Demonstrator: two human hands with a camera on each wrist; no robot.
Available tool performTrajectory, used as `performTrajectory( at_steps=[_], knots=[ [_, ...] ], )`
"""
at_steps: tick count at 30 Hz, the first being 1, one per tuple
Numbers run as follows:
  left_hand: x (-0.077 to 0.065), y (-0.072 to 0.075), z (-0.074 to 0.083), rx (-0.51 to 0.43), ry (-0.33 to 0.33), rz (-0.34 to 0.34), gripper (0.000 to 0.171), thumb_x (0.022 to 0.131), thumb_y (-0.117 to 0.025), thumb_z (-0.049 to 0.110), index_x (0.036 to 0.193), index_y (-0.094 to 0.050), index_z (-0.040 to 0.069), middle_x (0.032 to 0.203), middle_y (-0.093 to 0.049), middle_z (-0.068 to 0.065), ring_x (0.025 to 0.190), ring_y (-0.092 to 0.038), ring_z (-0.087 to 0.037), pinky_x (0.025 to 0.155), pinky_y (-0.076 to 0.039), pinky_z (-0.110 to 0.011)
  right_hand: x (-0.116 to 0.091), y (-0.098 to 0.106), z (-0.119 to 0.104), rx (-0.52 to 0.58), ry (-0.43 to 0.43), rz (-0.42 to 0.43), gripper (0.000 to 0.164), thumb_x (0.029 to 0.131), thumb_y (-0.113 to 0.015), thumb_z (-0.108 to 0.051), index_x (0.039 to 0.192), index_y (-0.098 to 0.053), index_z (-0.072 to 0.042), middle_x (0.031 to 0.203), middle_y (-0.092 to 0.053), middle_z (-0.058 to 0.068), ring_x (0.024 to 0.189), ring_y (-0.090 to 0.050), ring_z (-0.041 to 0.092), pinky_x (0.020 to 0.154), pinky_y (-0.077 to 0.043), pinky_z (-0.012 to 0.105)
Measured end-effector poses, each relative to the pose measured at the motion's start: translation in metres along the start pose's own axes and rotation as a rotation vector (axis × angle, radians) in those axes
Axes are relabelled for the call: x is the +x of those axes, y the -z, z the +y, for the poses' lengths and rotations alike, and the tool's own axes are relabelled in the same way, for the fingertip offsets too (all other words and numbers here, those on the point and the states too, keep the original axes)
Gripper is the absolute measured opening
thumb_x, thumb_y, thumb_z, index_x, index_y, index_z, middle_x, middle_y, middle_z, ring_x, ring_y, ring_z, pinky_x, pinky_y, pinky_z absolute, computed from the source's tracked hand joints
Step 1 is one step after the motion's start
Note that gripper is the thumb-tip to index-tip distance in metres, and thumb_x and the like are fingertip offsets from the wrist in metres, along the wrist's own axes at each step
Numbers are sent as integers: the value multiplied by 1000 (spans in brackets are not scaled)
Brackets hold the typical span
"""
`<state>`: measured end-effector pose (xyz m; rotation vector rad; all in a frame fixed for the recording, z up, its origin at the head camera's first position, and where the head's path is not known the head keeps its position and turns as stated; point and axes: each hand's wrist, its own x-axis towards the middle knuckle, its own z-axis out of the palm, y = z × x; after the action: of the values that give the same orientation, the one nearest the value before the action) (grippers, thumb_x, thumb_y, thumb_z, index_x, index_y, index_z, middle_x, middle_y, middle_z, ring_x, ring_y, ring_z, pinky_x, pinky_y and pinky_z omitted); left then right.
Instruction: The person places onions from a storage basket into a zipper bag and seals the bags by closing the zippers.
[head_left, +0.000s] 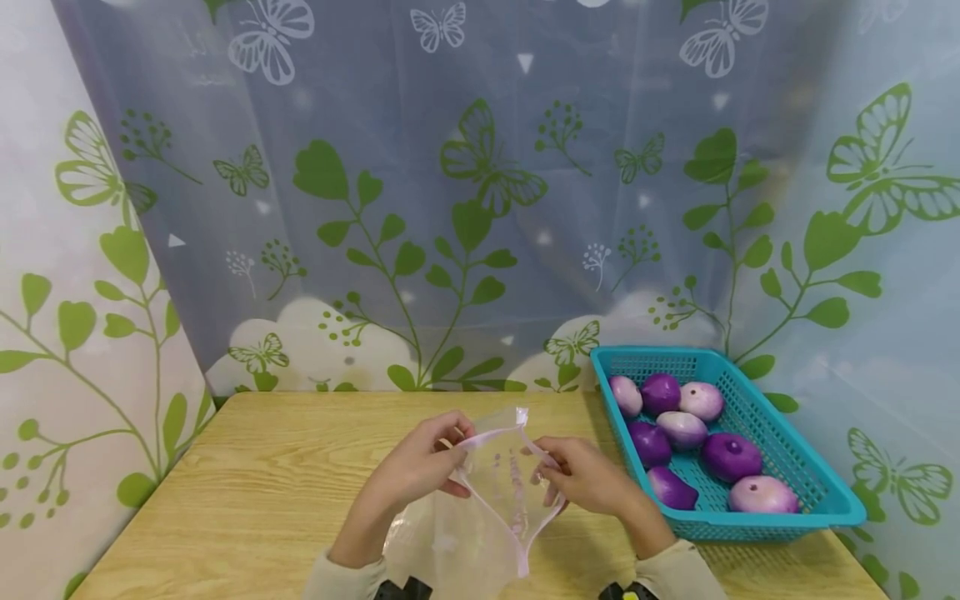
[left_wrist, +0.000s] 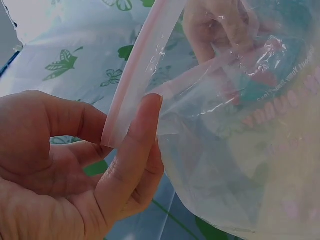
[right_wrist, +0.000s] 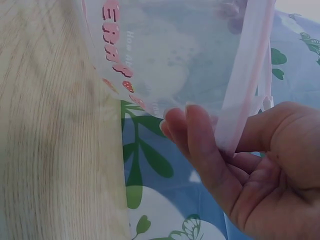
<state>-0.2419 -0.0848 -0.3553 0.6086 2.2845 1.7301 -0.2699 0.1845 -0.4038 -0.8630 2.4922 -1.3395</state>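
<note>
Between my two hands is a clear zip-lock bag [head_left: 491, 479] with a pink seal strip and pink printed lettering, its mouth spread apart. My left hand [head_left: 423, 460] pinches one side of the rim; in the left wrist view, thumb and fingers [left_wrist: 145, 120] close on the pink strip [left_wrist: 131, 75]. On the opposite side, my right hand [head_left: 588, 475] pinches the other rim, and the right wrist view has its fingers [right_wrist: 205, 145] curled at the strip's corner. No contents show inside the bag, which hangs over the table.
A teal plastic basket [head_left: 806, 518] stands at the right of the wooden table [head_left: 247, 483], close to my right forearm. It holds several purple and whitish-purple onions [head_left: 731, 457]. A curtain [head_left: 375, 250] printed with leaves and butterflies surrounds the table's back and sides.
</note>
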Motion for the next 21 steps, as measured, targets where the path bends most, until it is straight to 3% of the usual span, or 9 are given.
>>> performTrajectory(
  at_steps=[5,11,21],
  knots=[
    [0,-1,0,-17,6,-15,10,104,-54,3,112,-56,-3,95,-53,-8,76,-57,-18,68,-69,-38,1,-1,1,0,-17,-9,32,103,-50,6,135,-55,12,102,-71,30,66,-70,15,54,-63,23],
    [2,-2,-1,-27,37,-42,12,103,-52,0,115,-55,-3,100,-53,-10,80,-57,-19,70,-69,-37,0,-1,-1,-2,-29,-12,35,103,-51,7,137,-53,12,100,-72,23,68,-72,19,53,-62,22],
    [3,-3,-3,-55,42,-35,16,102,-50,-1,116,-54,-6,101,-52,-10,82,-59,-20,70,-68,-34,-4,6,-8,-20,-27,-2,46,103,-59,-6,144,-47,10,94,-72,19,62,-67,11,54,-65,31]
  ],
)
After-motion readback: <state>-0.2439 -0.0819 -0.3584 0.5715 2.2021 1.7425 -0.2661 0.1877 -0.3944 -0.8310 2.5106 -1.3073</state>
